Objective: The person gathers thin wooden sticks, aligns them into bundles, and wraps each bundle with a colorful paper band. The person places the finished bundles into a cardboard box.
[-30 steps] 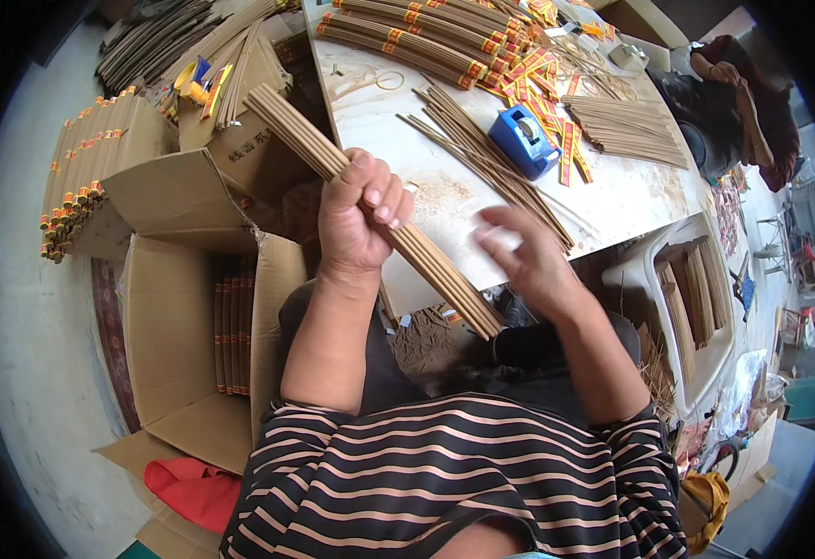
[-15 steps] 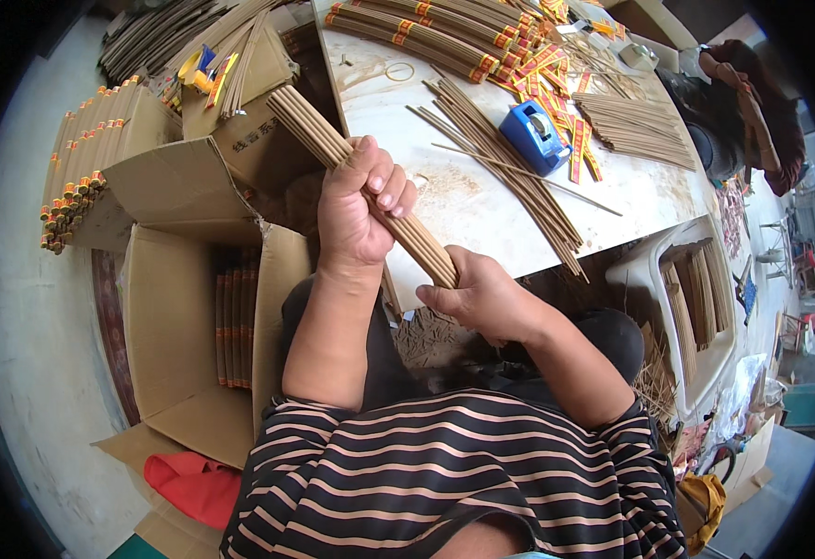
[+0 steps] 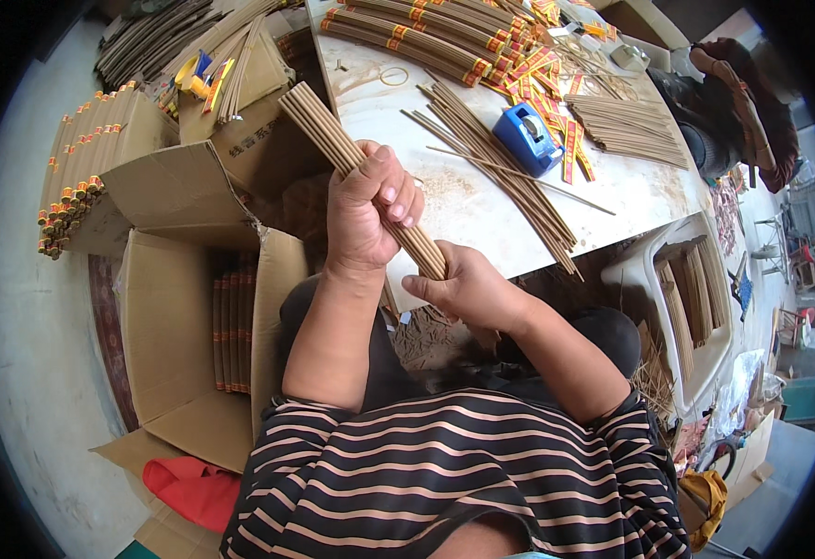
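Observation:
My left hand (image 3: 370, 205) is wrapped round the middle of a bundle of brown incense sticks (image 3: 319, 126), held slanting over my lap in front of the table edge. At the bundle's lower end, my right hand (image 3: 463, 284) grips it with the thumb across the near side. The upper ends fan out slightly beyond my left fist. Ahead on the white table (image 3: 445, 200) lies a loose pile of sticks (image 3: 510, 182), beside a blue tape dispenser (image 3: 527, 140). Red and yellow paper labels (image 3: 570, 149) are scattered by the dispenser.
Banded stick bundles (image 3: 407, 47) line the table's far side, near more loose sticks (image 3: 631, 130). On my left stands an open cardboard box (image 3: 170, 326) with bundles inside; labelled bundles (image 3: 86, 158) are stacked beyond it. A white bin (image 3: 650, 279) of sticks is at right.
Both hands stay on the incense bundle. My left hand has shifted slightly right and down, my right hand slightly left, bringing them a little closer together.

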Demonstrator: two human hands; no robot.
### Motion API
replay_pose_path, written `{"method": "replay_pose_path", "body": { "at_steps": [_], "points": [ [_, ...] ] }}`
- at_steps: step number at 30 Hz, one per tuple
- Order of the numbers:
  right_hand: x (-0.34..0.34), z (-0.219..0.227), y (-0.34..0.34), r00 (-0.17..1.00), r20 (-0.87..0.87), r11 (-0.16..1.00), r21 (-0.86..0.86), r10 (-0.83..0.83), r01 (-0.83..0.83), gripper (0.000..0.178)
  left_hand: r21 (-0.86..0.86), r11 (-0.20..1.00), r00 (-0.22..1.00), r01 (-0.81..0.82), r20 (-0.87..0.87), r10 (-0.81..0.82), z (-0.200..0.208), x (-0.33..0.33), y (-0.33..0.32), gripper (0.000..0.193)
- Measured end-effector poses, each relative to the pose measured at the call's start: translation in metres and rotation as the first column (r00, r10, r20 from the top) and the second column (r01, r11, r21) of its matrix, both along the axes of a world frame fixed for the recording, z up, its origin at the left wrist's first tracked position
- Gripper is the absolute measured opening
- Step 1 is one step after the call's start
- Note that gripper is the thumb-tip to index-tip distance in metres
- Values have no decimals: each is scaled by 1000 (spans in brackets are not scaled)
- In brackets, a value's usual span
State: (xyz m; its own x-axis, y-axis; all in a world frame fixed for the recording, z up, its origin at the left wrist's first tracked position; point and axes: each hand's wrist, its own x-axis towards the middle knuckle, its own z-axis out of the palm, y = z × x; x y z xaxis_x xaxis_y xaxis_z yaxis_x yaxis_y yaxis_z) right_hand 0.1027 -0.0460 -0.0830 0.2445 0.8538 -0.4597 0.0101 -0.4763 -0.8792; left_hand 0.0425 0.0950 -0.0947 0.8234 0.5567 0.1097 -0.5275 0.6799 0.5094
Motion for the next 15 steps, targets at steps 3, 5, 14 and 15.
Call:
{"method": "replay_pose_path", "body": {
  "at_steps": [3, 5, 14, 15],
  "points": [
    [-1, -17, -3, 923, 381, 992, 124, -53, 5, 28, 62, 992, 989, -108, -98, 114, 16, 0, -13, 23],
    [2, -14, -7, 941, 321, 971, 238, -110, 32, 26, 188, 968, 974, -165, -121, 189, 42, 2, -25, 24],
    [34, -29, 7, 987, 9, 802, 584, -158, 123, 25, 732, 671, 956, -121, -96, 277, 59, 26, -54, 19],
    [36, -27, 6, 987, -11, 832, 537, -160, 141, 24, 717, 689, 941, -106, -152, 302, 61, 28, -57, 19]
  ]
}}
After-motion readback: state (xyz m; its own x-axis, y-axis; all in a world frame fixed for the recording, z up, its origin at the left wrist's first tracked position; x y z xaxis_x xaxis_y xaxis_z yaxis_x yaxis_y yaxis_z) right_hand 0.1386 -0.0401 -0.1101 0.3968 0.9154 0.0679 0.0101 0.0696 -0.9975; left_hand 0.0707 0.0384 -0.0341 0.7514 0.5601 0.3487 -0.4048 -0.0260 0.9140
